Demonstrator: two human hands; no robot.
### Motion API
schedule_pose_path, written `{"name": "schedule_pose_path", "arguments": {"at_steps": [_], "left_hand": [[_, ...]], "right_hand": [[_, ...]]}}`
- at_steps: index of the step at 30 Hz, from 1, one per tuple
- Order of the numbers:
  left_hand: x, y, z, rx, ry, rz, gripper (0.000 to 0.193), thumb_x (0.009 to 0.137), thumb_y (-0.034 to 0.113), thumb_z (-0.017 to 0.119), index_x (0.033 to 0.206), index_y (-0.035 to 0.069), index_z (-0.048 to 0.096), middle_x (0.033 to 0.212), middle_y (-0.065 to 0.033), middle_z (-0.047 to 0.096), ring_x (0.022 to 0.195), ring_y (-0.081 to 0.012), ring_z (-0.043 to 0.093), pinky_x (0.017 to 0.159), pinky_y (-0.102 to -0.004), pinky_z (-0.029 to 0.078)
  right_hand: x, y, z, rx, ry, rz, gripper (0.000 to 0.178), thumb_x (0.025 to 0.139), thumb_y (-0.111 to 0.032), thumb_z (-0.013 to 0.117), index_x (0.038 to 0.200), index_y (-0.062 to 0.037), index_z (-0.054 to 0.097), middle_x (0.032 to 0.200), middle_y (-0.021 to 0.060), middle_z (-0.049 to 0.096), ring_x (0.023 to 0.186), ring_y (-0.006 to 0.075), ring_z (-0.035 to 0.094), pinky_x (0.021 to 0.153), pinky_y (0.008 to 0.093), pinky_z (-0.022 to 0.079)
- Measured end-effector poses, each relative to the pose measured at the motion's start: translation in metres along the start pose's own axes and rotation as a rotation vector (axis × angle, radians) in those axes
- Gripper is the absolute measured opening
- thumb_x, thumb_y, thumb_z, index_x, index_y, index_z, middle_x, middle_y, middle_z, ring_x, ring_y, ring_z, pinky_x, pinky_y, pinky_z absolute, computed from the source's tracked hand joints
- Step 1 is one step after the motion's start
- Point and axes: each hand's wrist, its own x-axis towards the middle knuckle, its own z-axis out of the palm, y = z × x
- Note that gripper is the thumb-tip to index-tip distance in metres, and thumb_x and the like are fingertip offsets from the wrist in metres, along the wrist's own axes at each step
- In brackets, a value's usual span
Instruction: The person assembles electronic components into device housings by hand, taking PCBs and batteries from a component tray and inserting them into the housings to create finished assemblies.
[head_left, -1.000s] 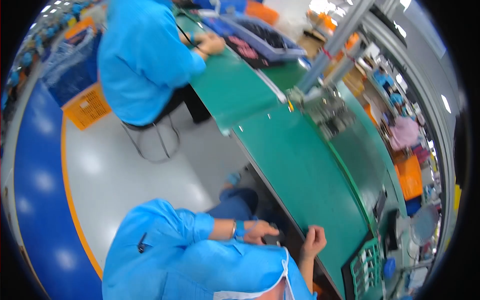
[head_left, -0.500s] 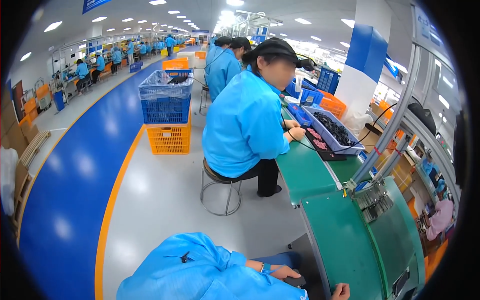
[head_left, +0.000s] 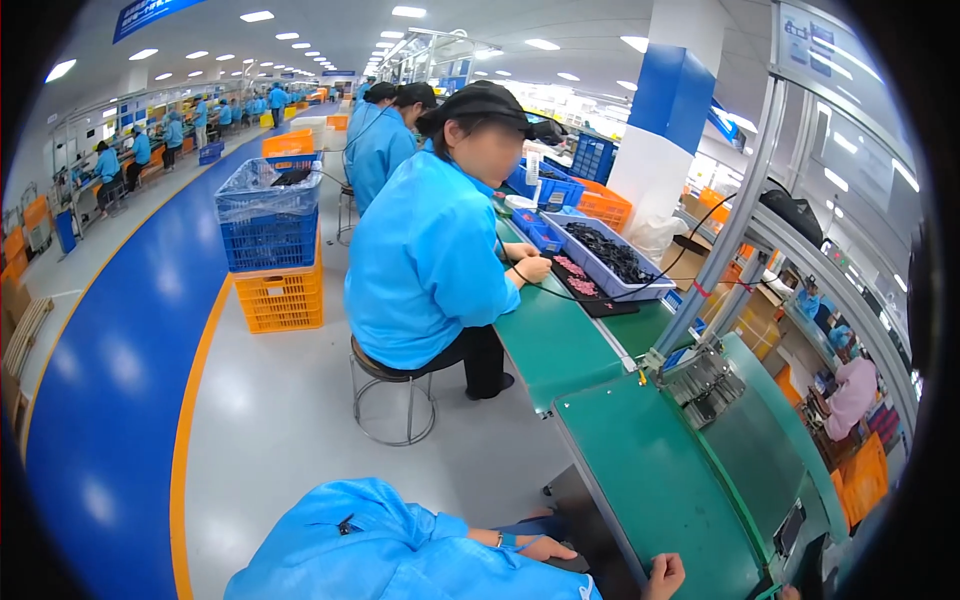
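Observation:
My left hand (head_left: 546, 548), with a band at its wrist, is low in the view beside the bench. Its fingers curl down over a dark grey thing (head_left: 570, 563), whose kind I cannot make out. My right hand (head_left: 664, 577) is at the near edge of the green bench top (head_left: 650, 470). Its fingers are bent inward, and whatever they may hold is hidden. A flat dark device (head_left: 790, 528) lies on the bench to the right of that hand.
Ahead, a seated co-worker (head_left: 425, 250) bends over a dark mat with pink pieces (head_left: 578, 278). Beyond it stands a tub of black parts (head_left: 605, 250). A metal post (head_left: 715, 220) rises from the bench. Stacked crates (head_left: 275, 300) stand on the floor at left.
The whole view has swung to the right, so the co-worker, crates and bench appear further left. My right hand shows more fully; my left hand stays by the dark grey thing.

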Motion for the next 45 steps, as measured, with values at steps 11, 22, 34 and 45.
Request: {"name": "schedule_pose_path", "arguments": {"at_steps": [11, 22, 34, 45], "left_hand": [[0.022, -0.013, -0.054, -0.482, -0.288, 0.076, 0.041, 0.095, 0.026, 0.040, 0.124, -0.002, 0.040, 0.120, -0.0179, 0.050, 0.108, -0.0275, 0.052, 0.097, -0.0388, 0.040], [0.039, -0.030, -0.115, -0.515, -0.084, 0.100, 0.044, 0.093, 0.027, 0.044, 0.121, -0.007, 0.041, 0.116, -0.0196, 0.052, 0.111, -0.0312, 0.050, 0.099, -0.0405, 0.039], [0.048, -0.039, -0.117, -0.518, -0.063, 0.049, 0.043, 0.091, 0.027, 0.049, 0.120, -0.005, 0.044, 0.113, -0.0190, 0.054, 0.106, -0.0298, 0.053, 0.094, -0.0383, 0.044], [0.045, -0.048, -0.109, -0.560, -0.048, 0.070, 0.042, 0.092, 0.028, 0.047, 0.119, -0.003, 0.045, 0.112, -0.0198, 0.054, 0.103, -0.0310, 0.055, 0.091, -0.0423, 0.045]], "right_hand": [[0.008, -0.003, 0.007, -0.135, 0.025, -0.026, 0.020, 0.085, -0.012, 0.055, 0.071, 0.0017, 0.049, 0.060, 0.0063, 0.042, 0.059, 0.0140, 0.036, 0.054, 0.0311, 0.036], [0.006, -0.007, 0.012, 0.037, -0.030, 0.044, 0.016, 0.084, -0.010, 0.054, 0.073, 0.0007, 0.052, 0.065, 0.0012, 0.046, 0.063, 0.0105, 0.039, 0.057, 0.0276, 0.038], [0.000, 0.007, -0.004, 0.105, -0.001, 0.008, 0.010, 0.084, -0.008, 0.058, 0.080, 0.0010, 0.056, 0.071, 0.0024, 0.052, 0.066, 0.0116, 0.045, 0.060, 0.0265, 0.041], [-0.018, -0.002, -0.007, -0.030, 0.022, 0.003, 0.013, 0.084, -0.009, 0.054, 0.075, -0.0002, 0.054, 0.067, 0.0035, 0.050, 0.063, 0.0103, 0.043, 0.057, 0.0253, 0.038]]}}
